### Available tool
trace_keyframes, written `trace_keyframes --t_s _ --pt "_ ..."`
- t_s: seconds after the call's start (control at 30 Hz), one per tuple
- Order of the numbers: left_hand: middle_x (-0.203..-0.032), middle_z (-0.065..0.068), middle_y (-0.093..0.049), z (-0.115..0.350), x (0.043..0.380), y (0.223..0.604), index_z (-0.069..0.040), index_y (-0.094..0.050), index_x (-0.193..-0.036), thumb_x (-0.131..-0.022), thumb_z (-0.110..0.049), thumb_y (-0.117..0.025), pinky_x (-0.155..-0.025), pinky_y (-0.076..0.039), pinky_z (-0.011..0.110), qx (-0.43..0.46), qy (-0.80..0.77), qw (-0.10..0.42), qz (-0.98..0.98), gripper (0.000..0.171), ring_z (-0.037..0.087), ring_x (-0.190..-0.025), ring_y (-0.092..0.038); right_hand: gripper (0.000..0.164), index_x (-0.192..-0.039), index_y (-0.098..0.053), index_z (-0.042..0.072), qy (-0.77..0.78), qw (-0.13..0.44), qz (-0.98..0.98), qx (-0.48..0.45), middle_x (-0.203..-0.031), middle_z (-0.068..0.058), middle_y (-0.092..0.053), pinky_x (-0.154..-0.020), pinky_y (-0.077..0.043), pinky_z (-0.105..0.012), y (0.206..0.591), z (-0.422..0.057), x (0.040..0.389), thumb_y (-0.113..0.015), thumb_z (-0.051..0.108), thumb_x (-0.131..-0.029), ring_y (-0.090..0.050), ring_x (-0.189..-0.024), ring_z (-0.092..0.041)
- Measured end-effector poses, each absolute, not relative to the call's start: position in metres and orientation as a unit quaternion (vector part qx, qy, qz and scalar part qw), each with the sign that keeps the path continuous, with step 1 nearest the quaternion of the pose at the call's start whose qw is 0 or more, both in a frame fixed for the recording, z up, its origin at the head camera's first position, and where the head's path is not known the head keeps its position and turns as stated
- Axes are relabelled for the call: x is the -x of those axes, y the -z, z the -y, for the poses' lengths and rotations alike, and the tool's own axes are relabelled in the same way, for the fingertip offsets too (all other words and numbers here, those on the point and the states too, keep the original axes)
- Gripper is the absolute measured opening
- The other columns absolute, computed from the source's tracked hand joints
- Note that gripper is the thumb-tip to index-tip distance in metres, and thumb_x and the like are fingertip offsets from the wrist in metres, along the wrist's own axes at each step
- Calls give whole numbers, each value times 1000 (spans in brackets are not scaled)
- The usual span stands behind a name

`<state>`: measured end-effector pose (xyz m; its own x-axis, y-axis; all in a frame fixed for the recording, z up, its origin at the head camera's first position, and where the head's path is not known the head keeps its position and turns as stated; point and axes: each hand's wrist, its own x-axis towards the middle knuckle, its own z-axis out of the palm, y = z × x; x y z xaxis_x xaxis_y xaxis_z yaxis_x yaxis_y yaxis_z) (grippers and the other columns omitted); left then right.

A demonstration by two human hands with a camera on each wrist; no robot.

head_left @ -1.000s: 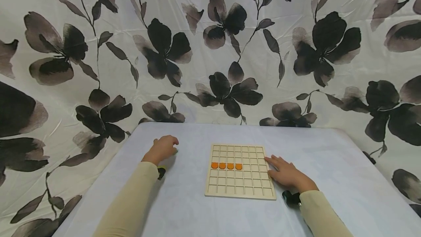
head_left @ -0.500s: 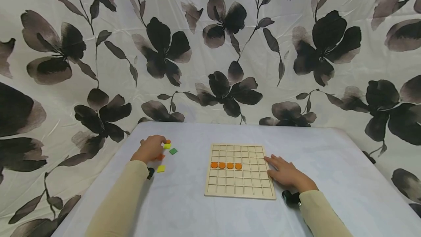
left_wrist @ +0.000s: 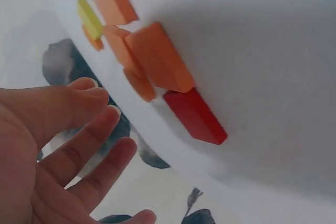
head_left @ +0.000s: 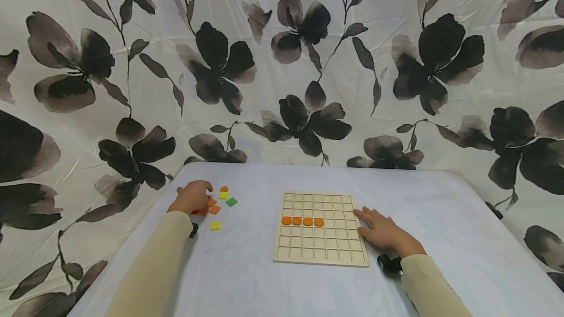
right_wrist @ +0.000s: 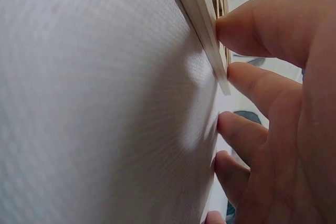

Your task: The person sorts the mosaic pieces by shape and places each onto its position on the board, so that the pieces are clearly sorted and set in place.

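Note:
My left hand (head_left: 190, 196) hovers over the small pile of coloured tiles at the table's left, its fingers loosely spread and holding nothing. Under and beside it lie orange square tiles (head_left: 215, 209). The left wrist view shows a red tile (left_wrist: 195, 117) against an orange tile (left_wrist: 160, 59), a short way from the fingertips. My right hand (head_left: 382, 229) rests at the right side of a wooden grid board (head_left: 321, 255), thumb and index finger touching its edge. A row of several orange discs (head_left: 308, 221) sits in the board's left cells.
Around the pile lie a green tile (head_left: 231, 202), a yellow tile (head_left: 223, 195) with an orange disc (head_left: 224, 189) behind it, and another yellow tile (head_left: 215, 225) nearer the front. A floral cloth (head_left: 317, 62) hangs behind the white table (head_left: 246, 278).
My left hand has moved left and back from beside the pile to over it, uncovering the green, yellow and orange pieces. The green piece at its fingertips was let go. The right hand stays still.

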<state>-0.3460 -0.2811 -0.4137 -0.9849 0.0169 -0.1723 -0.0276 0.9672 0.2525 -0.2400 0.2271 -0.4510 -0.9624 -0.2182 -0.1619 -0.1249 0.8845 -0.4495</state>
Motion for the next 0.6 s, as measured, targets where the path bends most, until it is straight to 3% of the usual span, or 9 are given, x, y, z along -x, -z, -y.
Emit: trace_keyframes --t_s 0.33,0.6 --pt "-113 14 -64 286 350 422 -3 -59 -126 -89 0 -52 -102 -19 76 15 -128 112 -985 38 32 -102 -52 54 -149 -38 12 229 101 -963 95 -156 -24 -26 -110 -10 -72 455 -230 238 -46 29 -98 -17 -144 -49" --pt "-110 15 -63 290 354 427 0 -61 -120 -91 -2 -51 -100 -18 79 11 -132 113 -985 31 32 -99 -52 55 -150 -37 16 229 108 -964 84 -157 -21 -26 -112 -8 -70 454 -231 242 -45 30 -98 -16 -146 -46"
